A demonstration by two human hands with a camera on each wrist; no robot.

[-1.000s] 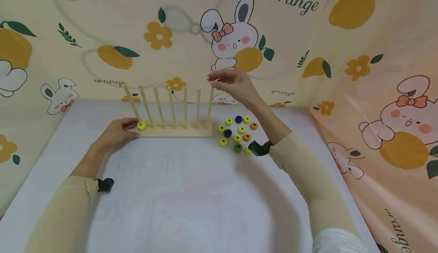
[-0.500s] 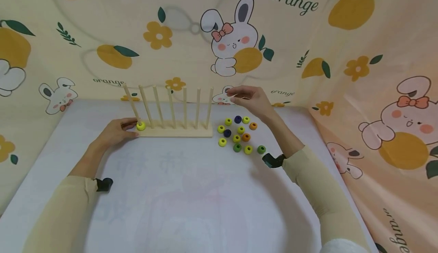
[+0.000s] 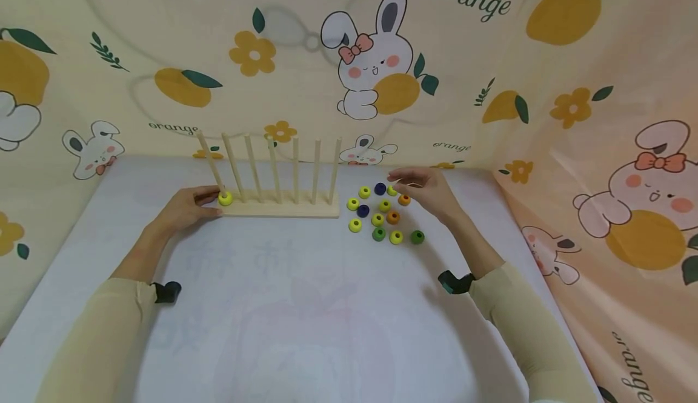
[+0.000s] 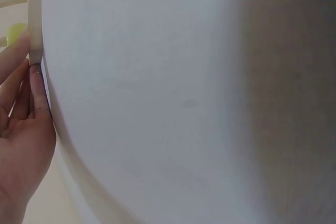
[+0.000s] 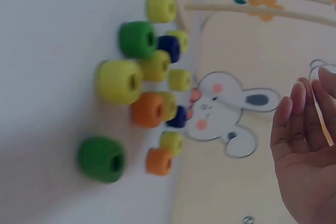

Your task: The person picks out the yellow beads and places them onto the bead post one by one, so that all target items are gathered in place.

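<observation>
Left hand (image 3: 188, 209) is pinching the left end of a pale wooden rack (image 3: 280, 210), left of centre in the head view: long flat base, row of seven thin pegs. Right hand (image 3: 428, 192) has nothing in it, fingers loosely bent, hovering at the upper right edge of a bunch of loose round beads with holes (image 3: 378, 220), so the hands are well apart. That bunch sits right of centre, just past the rack: seven yellow, two navy, two orange, two green. One more, a round yellow bead (image 3: 225, 199), is at the bottom of the leftmost peg, by the left fingertips. Everything's on a white tabletop (image 3: 305, 306). Cream printed cloth (image 3: 212, 3) with rabbits and oranges fills the top of the frame.
</observation>
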